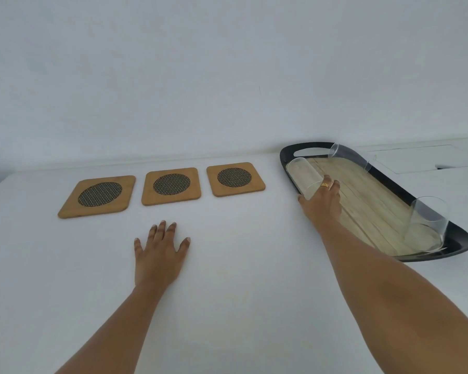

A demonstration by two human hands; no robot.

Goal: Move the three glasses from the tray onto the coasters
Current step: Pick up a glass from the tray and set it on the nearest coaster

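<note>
White table (241,279) is carrying three bare coasters (171,186) left, tray (389,184) right. My right hand (322,203) is closing around the nearest-left glass (303,179); I am judging lifting comes next. Left hand (160,252) is resting spread.

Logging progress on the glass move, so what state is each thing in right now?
Left coaster: bare.
Middle coaster: bare.
Right coaster: bare.
Left glass: on the tray, in the right hand's grip.
Far glass: on the tray.
Near glass: on the tray.
Left hand: flat on the table, holding nothing.
Right hand: closed on the left glass.
Tray: holds all three glasses.
</note>
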